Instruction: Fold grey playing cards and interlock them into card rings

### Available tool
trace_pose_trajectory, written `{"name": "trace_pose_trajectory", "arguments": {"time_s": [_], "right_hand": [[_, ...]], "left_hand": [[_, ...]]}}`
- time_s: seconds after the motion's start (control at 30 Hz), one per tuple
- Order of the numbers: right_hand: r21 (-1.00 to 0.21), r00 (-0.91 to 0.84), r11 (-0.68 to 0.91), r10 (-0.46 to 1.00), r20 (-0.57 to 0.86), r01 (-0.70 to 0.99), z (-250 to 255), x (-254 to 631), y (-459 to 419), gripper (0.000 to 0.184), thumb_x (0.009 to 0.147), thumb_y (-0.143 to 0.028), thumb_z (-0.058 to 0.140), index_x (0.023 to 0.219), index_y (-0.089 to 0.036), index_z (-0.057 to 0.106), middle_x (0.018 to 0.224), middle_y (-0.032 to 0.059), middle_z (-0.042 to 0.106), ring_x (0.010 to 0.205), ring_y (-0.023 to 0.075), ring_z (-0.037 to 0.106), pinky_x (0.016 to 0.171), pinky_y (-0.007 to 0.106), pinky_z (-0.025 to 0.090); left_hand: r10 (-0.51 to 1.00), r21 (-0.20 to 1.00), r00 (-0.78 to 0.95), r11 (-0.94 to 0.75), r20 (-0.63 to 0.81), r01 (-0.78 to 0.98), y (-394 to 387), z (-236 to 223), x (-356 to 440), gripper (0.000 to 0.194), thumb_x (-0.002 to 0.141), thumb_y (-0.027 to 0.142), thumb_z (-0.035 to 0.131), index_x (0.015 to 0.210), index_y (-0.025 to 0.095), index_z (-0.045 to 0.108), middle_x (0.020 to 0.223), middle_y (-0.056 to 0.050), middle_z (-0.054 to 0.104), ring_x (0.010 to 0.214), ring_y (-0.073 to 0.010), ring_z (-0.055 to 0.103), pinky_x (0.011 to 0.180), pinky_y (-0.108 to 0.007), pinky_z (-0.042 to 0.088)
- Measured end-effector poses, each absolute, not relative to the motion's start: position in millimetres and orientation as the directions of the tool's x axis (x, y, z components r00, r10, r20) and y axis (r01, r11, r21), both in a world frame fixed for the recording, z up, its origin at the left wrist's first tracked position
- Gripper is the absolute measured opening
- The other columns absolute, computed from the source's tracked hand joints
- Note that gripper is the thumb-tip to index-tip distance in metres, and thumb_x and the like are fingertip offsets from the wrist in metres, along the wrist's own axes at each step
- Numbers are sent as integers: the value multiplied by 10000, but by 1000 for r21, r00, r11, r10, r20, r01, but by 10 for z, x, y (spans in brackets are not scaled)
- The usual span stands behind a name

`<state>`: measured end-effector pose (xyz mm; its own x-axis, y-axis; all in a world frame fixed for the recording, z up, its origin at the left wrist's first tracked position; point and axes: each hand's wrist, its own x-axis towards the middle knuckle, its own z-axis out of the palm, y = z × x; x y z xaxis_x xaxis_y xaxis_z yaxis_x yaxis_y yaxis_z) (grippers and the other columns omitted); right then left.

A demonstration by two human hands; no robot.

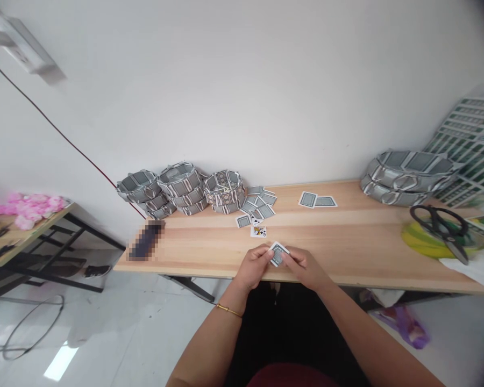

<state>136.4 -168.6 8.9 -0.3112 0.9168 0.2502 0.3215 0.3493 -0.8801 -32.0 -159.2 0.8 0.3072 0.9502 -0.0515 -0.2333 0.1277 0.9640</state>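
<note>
Between my two hands, above the front edge of the wooden table [218,252], is a playing card [278,255] with its grey patterned back up. My left hand [255,264] pinches its left side, and my right hand [302,264] grips its right side. Whether more than one card is held, I cannot tell. Just beyond my hands a face-up queen card [258,231] lies on the table. Behind it spreads a loose heap of cards [260,204], mostly backs up. Two more cards [317,200] rest farther right.
Round baskets made of folded cards [183,188] stand stacked at the back left. Another stack [407,177] stands at the back right, near black-handled scissors [443,228] on a yellow roll [417,240]. A blurred-out dark object [146,241] lies at the left end.
</note>
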Motion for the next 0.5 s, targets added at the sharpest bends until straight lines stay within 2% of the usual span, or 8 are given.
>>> {"name": "trace_pose_trajectory", "arguments": {"time_s": [0.13, 0.5], "right_hand": [[-892, -263, 319, 934, 241, 320, 56, 1359, -1681, 356, 885, -423, 451, 618, -188, 464, 603, -19, 445, 587, 122, 416, 550, 240, 349], [-924, -149, 275, 959, 243, 266, 86, 1381, -1699, 366, 906, -441, 419, 638, -195, 459, 628, -13, 454, 625, 136, 427, 601, 244, 360]], "left_hand": [[942, 949, 334, 135, -34, -286, -1584, -10, -329, 328, 763, 446, 652, 789, 119, 666, 730, -19, 552, 699, -115, 462, 695, -251, 360], [952, 976, 302, 110, -48, -191, -1595, 21, -319, 378, 715, 502, 672, 721, 125, 664, 725, -31, 565, 730, -138, 483, 714, -258, 378]]}}
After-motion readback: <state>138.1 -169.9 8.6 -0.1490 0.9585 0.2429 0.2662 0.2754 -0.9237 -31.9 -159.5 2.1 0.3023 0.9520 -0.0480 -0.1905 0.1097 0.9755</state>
